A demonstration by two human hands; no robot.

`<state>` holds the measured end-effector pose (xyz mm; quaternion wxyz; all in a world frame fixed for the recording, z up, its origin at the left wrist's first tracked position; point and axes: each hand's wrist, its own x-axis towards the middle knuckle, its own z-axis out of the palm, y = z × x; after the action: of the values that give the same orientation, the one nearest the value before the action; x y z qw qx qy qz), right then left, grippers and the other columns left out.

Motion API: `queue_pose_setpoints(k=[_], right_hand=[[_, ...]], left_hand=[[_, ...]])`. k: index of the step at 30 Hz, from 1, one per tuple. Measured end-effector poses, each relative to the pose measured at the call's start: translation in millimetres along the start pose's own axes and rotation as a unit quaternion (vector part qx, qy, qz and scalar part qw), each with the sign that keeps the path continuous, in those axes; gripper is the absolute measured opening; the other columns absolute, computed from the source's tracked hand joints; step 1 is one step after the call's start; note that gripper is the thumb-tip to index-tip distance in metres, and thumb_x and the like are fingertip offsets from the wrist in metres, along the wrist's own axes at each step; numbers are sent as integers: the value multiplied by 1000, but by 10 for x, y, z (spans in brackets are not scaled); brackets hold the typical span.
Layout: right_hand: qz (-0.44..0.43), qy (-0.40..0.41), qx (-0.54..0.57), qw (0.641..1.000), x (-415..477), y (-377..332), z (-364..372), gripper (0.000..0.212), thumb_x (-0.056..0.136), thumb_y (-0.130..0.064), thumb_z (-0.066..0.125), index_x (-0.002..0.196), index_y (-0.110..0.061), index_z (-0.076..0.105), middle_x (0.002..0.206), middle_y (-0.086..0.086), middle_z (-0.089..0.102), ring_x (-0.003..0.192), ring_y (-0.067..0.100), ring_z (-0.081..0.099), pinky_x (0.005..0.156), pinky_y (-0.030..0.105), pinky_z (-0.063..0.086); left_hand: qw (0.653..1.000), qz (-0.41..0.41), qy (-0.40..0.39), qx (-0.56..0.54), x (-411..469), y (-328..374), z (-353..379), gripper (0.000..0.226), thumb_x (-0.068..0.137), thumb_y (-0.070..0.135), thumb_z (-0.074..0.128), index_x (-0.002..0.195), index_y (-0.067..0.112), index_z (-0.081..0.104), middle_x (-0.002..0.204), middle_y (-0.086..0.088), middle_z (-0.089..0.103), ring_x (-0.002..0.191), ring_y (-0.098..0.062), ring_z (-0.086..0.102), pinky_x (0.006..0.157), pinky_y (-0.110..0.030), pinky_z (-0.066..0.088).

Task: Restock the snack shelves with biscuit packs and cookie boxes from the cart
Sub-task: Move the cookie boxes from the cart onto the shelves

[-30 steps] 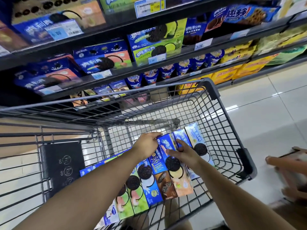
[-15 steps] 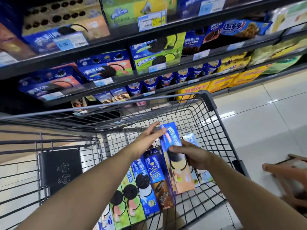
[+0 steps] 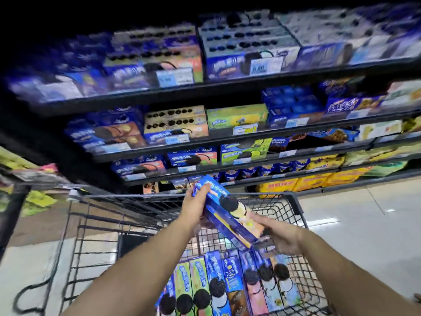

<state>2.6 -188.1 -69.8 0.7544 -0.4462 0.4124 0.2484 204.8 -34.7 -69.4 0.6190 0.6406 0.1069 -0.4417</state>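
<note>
Stocked snack shelves (image 3: 227, 139) fill the view from 9 o'clock round to 3 o'clock, blurred at the top, with pale floor tile (image 3: 364, 224) at 3 o'clock. A wire cart (image 3: 293, 199) sits below them, and a row of cookie boxes in the cart (image 3: 227, 281) lies at 6 o'clock.

At centre, 1 blue cookie box (image 3: 229, 202) is held aloft, tilted, its far end pointing toward 11 o'clock. The left hand (image 3: 196, 204) is clenched round that far end. The right hand (image 3: 282, 238) grasps the near, lower end at 4 o'clock of the box, fingers wrapped beneath it.

Risks, as I judge them: the box is held only by its ends and slopes downward, so a loosened right hand could let it slide back onto the row. Its far corner is close to the cart's front rim and could snag there as it travels. The shelves look tightly packed, so pushing it in could topple a front-facing box or dislodge a price tag.

Compared with 0.5 s ago, the box has risen from just above the row to rim height and leans further over. The view has tipped upward, showing 2 more shelf levels.
</note>
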Motion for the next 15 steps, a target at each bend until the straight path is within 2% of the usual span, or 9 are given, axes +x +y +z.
queue_pose_setpoints(k=[2, 4, 6, 9, 12, 15], right_hand=[[-14, -24, 54, 998, -101, -89, 55, 75, 73, -61, 79, 127, -11, 63, 133, 25, 60, 114, 36, 64, 90, 49, 54], [-28, -59, 103, 993, -154, -156, 177, 70, 75, -50, 83, 129, -13, 61, 136, 27, 58, 123, 42, 59, 95, 54, 53], [-56, -66, 143, 986, -160, -233, 294, 68, 78, -37, 85, 133, -13, 55, 134, 26, 60, 123, 46, 58, 100, 54, 50], [-118, -14, 164, 979, -170, -439, 411, 70, 75, -21, 84, 137, -15, 53, 129, 19, 65, 116, 42, 64, 92, 46, 57], [-167, 6, 125, 978, -209, -702, 498, 71, 72, -14, 83, 137, -7, 54, 127, 16, 67, 111, 30, 68, 87, 36, 58], [-208, 33, -21, 977, -212, -927, 594, 89, 63, -25, 93, 140, -12, 50, 124, 5, 71, 113, 19, 67, 99, 36, 51]], left_hand=[[998, 14, 15, -62, -131, 179, -75, 47, 90, 38, 73, 127, 21, 50, 104, -13, 74, 71, -28, 70, 62, -48, 58], [995, 31, 14, -99, -270, 302, -141, 46, 91, 35, 73, 126, 18, 49, 103, -15, 73, 73, -29, 70, 59, -47, 59], [992, 52, 9, -111, -387, 406, -214, 41, 92, 34, 71, 122, 16, 50, 98, -15, 72, 71, -29, 69, 55, -45, 58], [989, 93, -19, -117, -465, 593, -354, 31, 95, 29, 68, 120, 20, 52, 108, -13, 72, 82, -28, 71, 67, -44, 62], [985, 135, -56, -93, -477, 825, -499, 37, 97, 23, 64, 132, 19, 53, 120, -15, 70, 95, -25, 70, 79, -37, 59], [979, 183, -83, -38, -459, 1063, -661, 45, 95, 26, 67, 137, 21, 53, 123, -14, 70, 109, -29, 69, 96, -44, 55]])
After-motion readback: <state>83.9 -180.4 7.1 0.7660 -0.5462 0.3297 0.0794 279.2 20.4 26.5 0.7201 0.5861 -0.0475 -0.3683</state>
